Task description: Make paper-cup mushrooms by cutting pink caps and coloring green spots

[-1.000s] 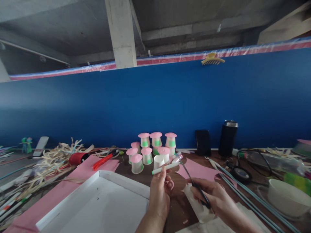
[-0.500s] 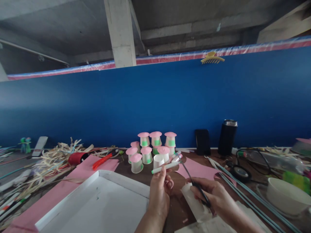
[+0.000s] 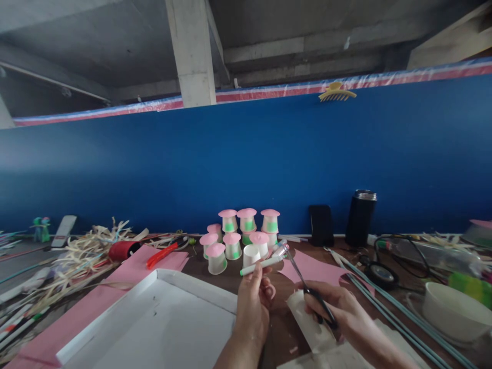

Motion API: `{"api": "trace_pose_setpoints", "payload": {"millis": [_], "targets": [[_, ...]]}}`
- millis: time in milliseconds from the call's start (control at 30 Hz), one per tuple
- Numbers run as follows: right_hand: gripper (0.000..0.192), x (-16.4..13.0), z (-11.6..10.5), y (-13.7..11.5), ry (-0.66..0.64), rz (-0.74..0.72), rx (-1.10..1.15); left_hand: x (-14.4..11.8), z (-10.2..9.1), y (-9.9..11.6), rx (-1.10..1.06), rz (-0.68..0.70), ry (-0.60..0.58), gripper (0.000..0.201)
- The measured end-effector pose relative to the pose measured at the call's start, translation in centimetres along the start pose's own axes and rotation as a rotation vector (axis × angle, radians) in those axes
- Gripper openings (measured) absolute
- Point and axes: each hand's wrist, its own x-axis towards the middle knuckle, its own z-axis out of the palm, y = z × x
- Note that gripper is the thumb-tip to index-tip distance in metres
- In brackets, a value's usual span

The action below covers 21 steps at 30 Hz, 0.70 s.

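Stretching beyond both hands, the worktop (image 3: 215, 279) is carrying a white tray (image 3: 154, 323) lying left of the left hand (image 3: 251, 307), pink paper (image 3: 319, 270) lying just past the right hand (image 3: 338, 310), and pink-capped cups (image 3: 246, 238) clustering further ahead. The right hand is gripping black scissors (image 3: 307, 287) and has been sliding slightly nearer the body over the past second, blades pointing up toward the marker. The left hand is pinching a green-tipped marker (image 3: 263, 264) with fingers closed, staying put. A white paper strip (image 3: 311, 323) is lying under the right hand.

White tray (image 3: 115, 328), pink-capped cups (image 3: 240, 233), black flask (image 3: 360, 218), white bowl (image 3: 453, 310)
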Motion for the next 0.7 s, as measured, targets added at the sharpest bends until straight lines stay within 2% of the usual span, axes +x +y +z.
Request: {"api": "trace_pose_setpoints", "payload": {"millis": [167, 700], "targets": [[0.028, 0.08, -0.17, 0.36, -0.047, -0.051, -0.006, -0.01, -0.13, -0.07, 0.011, -0.006, -0.030, 0.032], [0.026, 0.28, -0.10, 0.70, -0.041, -0.081, 0.003, 0.09, -0.49, -0.40, 0.036, -0.019, -0.048, 0.032]]}}
